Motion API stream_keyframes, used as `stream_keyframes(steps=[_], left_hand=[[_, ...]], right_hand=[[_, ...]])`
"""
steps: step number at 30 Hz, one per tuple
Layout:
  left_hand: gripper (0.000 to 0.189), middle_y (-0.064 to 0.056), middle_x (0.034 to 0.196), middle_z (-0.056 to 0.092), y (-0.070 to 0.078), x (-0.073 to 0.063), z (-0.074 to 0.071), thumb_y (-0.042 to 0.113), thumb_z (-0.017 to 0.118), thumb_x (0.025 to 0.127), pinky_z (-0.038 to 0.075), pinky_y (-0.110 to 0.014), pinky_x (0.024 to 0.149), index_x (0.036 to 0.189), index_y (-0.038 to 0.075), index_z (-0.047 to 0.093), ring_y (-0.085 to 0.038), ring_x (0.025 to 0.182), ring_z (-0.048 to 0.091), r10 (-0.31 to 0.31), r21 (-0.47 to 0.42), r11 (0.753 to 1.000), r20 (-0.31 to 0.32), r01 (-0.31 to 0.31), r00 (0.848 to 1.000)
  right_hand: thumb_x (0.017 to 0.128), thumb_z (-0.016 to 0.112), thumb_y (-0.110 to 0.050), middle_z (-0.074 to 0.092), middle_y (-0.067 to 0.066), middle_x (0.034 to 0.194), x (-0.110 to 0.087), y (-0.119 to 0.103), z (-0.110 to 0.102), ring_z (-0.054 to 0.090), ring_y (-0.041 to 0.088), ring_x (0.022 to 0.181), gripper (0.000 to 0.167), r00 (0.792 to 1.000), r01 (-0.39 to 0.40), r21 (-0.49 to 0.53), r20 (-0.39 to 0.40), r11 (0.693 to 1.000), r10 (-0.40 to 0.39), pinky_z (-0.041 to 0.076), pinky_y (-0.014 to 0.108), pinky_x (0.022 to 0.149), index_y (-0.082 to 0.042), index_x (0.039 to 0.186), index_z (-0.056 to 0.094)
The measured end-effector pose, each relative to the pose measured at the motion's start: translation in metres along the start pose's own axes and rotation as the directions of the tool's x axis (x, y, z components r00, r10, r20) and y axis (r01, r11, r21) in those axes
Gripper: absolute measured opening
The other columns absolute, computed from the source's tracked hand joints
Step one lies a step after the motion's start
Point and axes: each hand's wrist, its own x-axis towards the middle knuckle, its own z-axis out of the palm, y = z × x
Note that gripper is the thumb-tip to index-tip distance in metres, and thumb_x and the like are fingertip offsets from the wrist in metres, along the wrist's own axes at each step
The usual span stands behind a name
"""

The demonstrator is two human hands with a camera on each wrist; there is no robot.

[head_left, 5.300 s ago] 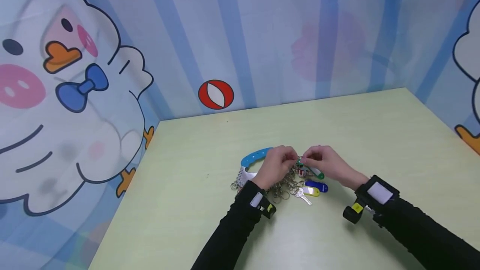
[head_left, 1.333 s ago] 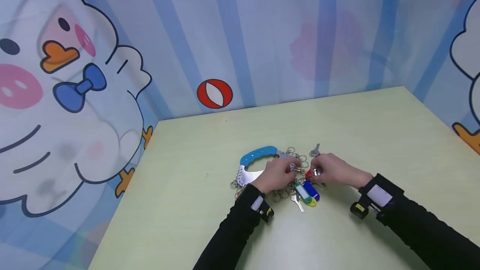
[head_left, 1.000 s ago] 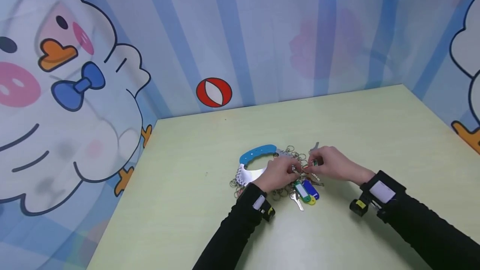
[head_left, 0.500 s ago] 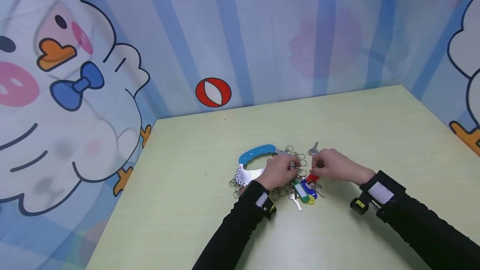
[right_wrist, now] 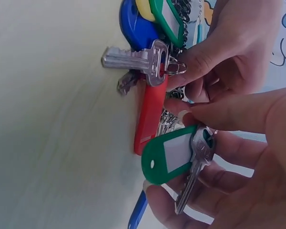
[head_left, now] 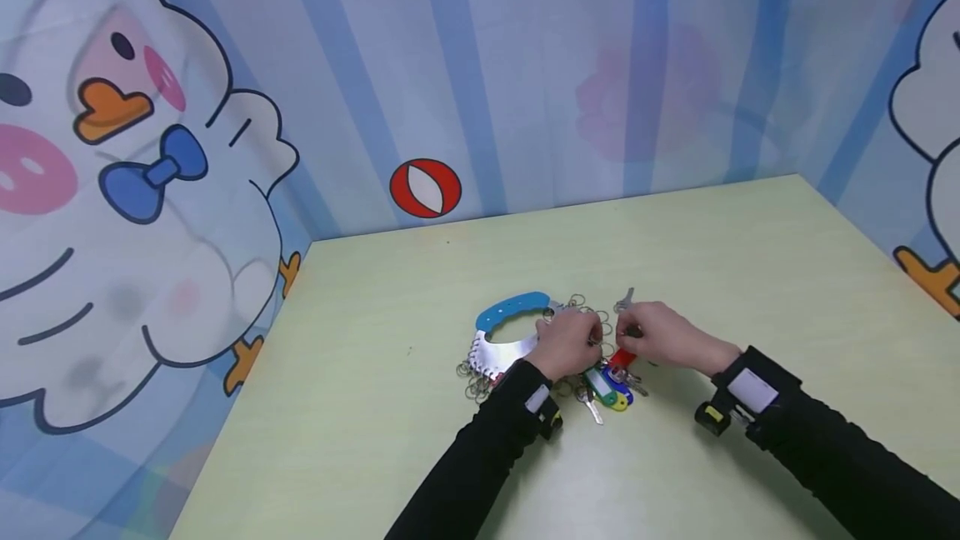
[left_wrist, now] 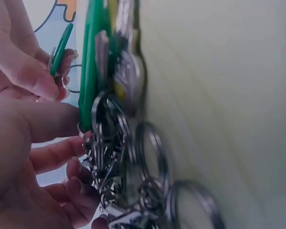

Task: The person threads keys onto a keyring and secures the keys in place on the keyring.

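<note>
A key holder point(head_left: 504, 350) with a blue grip and a metal plate lies on the table, its edge lined with split rings. At its right end my left hand point(head_left: 567, 342) pinches a key ring in the cluster of metal rings point(left_wrist: 109, 157). My right hand point(head_left: 660, 332) holds a green key tag point(right_wrist: 155, 164) with a silver key point(right_wrist: 187, 183) by their ring, close beside the left fingers. Below the hands hang a red tag point(right_wrist: 148, 119), a blue tag point(right_wrist: 136, 26), another green tag point(right_wrist: 170, 21) and a key point(right_wrist: 128, 61). The left fingertips are partly hidden.
Beyond the right hand lies a key point(head_left: 624, 301); a blue strip-like piece point(right_wrist: 137, 210) shows nearby in the right wrist view. The pale table point(head_left: 420, 440) meets a printed backdrop point(head_left: 540, 90) at its back and sides.
The tags have shifted toward the front of the holder, and a red tag and a far key now show. Over the last second the right hand drew back slightly; the left barely shifted.
</note>
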Motion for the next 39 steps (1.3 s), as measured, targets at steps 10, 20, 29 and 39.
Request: stream_keyframes(steps=[10, 20, 29, 39], left_hand=[[0.01, 0.01, 0.083, 0.062, -0.002, -0.001, -0.003, 0.013, 0.072, 0.079, 0.037, -0.044, 0.081, 0.075, 0.021, 0.066, -0.008, 0.083, 0.052, -0.025, -0.044, 0.999, 0.0, 0.025, 1.0], [0.006, 0.002, 0.083, 0.06, -0.012, -0.009, -0.008, 0.01, 0.069, 0.082, 0.031, -0.039, 0.076, 0.083, 0.015, 0.067, -0.007, 0.078, 0.049, 0.082, -0.279, 0.955, -0.082, -0.102, 0.993], [0.004, 0.002, 0.087, 0.068, -0.018, -0.017, -0.012, 0.013, 0.067, 0.089, 0.038, -0.026, 0.08, 0.09, 0.016, 0.065, -0.004, 0.075, 0.058, 0.14, -0.335, 0.923, -0.173, -0.192, 0.975], [0.007, 0.002, 0.084, 0.069, -0.022, -0.017, -0.009, 0.014, 0.067, 0.089, 0.04, -0.013, 0.065, 0.091, 0.012, 0.073, -0.004, 0.075, 0.055, 0.103, -0.305, 0.941, -0.163, -0.15, 0.981]], right_hand=[[0.092, 0.057, -0.005, 0.055, -0.001, 0.068, 0.003, -0.002, 0.004, 0.043, 0.008, 0.054, 0.012, 0.997, 0.046, 0.025, -0.058, 0.999, -0.045, 0.036, 0.022, 0.052, -0.003, 0.082, 0.065], [0.088, 0.063, -0.003, 0.067, 0.004, 0.077, 0.008, -0.004, 0.005, 0.05, 0.009, 0.065, 0.006, 0.999, 0.038, 0.018, -0.027, 0.999, -0.038, 0.042, 0.021, 0.058, -0.002, 0.088, 0.069], [0.086, 0.068, -0.008, 0.067, 0.002, 0.076, 0.011, -0.008, 0.011, 0.051, 0.009, 0.062, 0.004, 0.997, 0.04, 0.033, -0.062, 0.999, -0.038, 0.043, 0.02, 0.057, -0.004, 0.085, 0.067], [0.087, 0.068, -0.01, 0.071, 0.002, 0.082, 0.005, -0.006, 0.015, 0.057, 0.006, 0.068, 0.004, 0.982, 0.062, 0.047, -0.179, 0.997, -0.052, 0.047, 0.02, 0.06, -0.007, 0.087, 0.071]])
